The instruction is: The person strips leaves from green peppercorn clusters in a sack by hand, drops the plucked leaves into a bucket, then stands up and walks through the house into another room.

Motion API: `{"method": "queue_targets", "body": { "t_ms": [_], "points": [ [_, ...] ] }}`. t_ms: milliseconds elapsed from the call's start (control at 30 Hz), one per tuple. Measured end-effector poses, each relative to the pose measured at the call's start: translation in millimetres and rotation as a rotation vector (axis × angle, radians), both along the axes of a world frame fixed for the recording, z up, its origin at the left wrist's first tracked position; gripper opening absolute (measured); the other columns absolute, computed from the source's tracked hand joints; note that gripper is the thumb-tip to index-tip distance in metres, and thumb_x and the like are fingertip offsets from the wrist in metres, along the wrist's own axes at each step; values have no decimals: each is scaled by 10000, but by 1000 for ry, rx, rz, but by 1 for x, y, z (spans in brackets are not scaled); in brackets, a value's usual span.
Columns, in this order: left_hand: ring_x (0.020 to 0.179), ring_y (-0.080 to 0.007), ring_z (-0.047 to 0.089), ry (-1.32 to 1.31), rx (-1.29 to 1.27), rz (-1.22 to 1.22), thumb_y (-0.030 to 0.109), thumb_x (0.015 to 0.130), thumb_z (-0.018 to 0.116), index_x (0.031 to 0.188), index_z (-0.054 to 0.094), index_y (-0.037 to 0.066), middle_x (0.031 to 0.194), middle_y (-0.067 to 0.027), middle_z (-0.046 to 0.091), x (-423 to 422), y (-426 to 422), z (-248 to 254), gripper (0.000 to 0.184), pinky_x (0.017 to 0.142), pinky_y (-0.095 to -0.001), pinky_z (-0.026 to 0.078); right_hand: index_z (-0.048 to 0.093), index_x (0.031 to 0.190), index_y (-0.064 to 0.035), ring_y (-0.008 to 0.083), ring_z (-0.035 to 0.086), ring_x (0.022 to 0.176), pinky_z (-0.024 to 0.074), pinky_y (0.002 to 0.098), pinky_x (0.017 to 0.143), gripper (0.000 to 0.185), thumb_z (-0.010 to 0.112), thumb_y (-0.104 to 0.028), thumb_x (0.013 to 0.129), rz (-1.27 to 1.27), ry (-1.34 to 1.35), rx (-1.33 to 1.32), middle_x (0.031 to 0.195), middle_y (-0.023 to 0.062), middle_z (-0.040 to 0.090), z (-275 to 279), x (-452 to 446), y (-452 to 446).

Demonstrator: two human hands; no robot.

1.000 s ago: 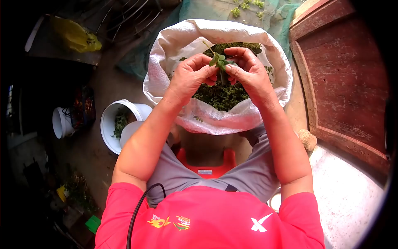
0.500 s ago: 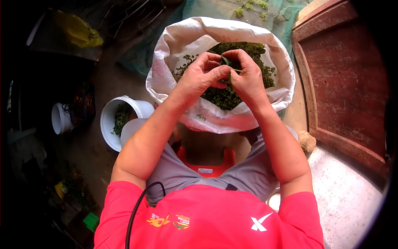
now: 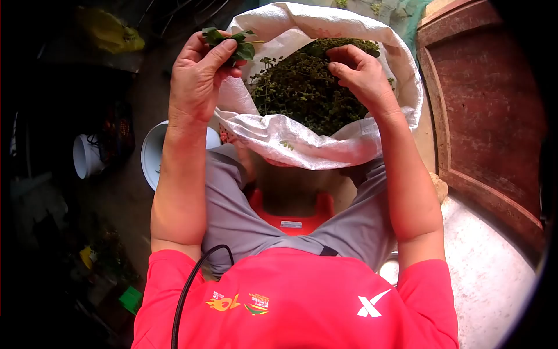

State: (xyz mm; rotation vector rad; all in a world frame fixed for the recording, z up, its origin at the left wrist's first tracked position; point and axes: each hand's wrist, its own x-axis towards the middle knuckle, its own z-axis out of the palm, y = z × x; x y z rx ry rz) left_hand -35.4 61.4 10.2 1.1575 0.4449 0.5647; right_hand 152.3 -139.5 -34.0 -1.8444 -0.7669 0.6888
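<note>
A white woven sack (image 3: pixel 325 152) stands open in front of my knees, with many small green berry clusters (image 3: pixel 302 87) inside. My left hand (image 3: pixel 204 72) is raised over the sack's left rim, its thumb and fingers pinching a sprig of green leaves (image 3: pixel 244 51) whose stem points right. Over the right part of the clusters hangs my right hand (image 3: pixel 361 75), thumb and forefinger apart, with nothing visible between them.
A white bucket (image 3: pixel 152 152) sits left of my leg, partly behind my left forearm. Farther left is a smaller white bucket (image 3: pixel 87 157). A red stool (image 3: pixel 290 224) is under me. On the right are a reddish wooden panel (image 3: pixel 488 104) and a stone (image 3: pixel 439 187).
My hands have parted. The left has moved left and up with the leaves, while the right has let go of them and stays over the sack. The view has shifted slightly.
</note>
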Motion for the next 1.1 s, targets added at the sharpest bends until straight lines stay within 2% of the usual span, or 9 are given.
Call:
{"method": "queue_targets", "body": {
  "t_ms": [100,267,367,433,500,667,800,933,1100],
  "points": [
    [704,-142,643,126,145,143,53,864,649,981,616,32,876,-53,651,-46,23,15,124,551,-224,515,653,1064,-99,307,627,940,495,381,849,318,679,-211,767,122,-291,-223,1025,146,637,2,-13,2],
    [709,-89,573,866,654,255,70,869,615,1003,603,49,915,-24,618,-175,72,-49,136,552,-197,486,554,1221,-227,305,536,1101,495,413,875,568,750,-244,688,196,-710,-358,1177,117,529,-13,-53,6],
    [1051,-370,572,1587,856,-93,200,758,704,1127,587,52,1112,-202,600,-264,71,-112,415,916,-391,458,572,1189,-221,304,542,1093,509,412,843,540,748,-227,678,126,-820,-396,1172,120,532,-29,-57,6],
    [1073,-377,551,1639,865,-47,190,762,702,1141,580,58,1173,-208,566,-281,50,-122,419,922,-407,455,598,1149,-208,308,552,1078,518,412,820,485,734,-209,684,104,-872,-425,1169,123,539,-31,-52,6],
    [1068,-357,558,1506,888,10,172,774,694,1132,584,48,1162,-192,573,-275,44,-119,395,906,-396,465,618,1112,-213,308,567,1066,507,404,834,441,727,-224,684,272,-682,-672,1188,113,557,-28,-40,9],
    [941,-204,616,747,911,187,45,830,623,1060,608,9,1065,-98,602,-170,14,-36,233,806,-279,492,627,985,-4,348,629,855,497,396,772,317,614,-191,729,-18,-392,-303,897,178,660,-13,-9,9],
    [889,-75,578,330,483,67,40,900,592,1017,629,-7,953,-18,625,-77,-25,24,131,817,-200,447,628,915,-41,90,557,683,473,245,626,263,678,-255,771,-106,289,20,756,3,601,-2,10,-5],
    [929,-97,590,331,328,-205,145,908,608,1083,600,22,1009,-41,625,-3,-49,21,214,793,-238,475,611,894,-89,37,504,653,431,193,594,130,652,-197,833,-42,608,208,751,-32,567,7,6,-15],
    [798,-97,611,361,403,-196,141,893,622,1015,611,23,908,-35,641,42,-72,-4,170,713,-238,502,568,941,-79,56,510,639,424,194,604,134,640,-155,858,51,480,236,753,-31,555,16,2,-17]
  ]
}}
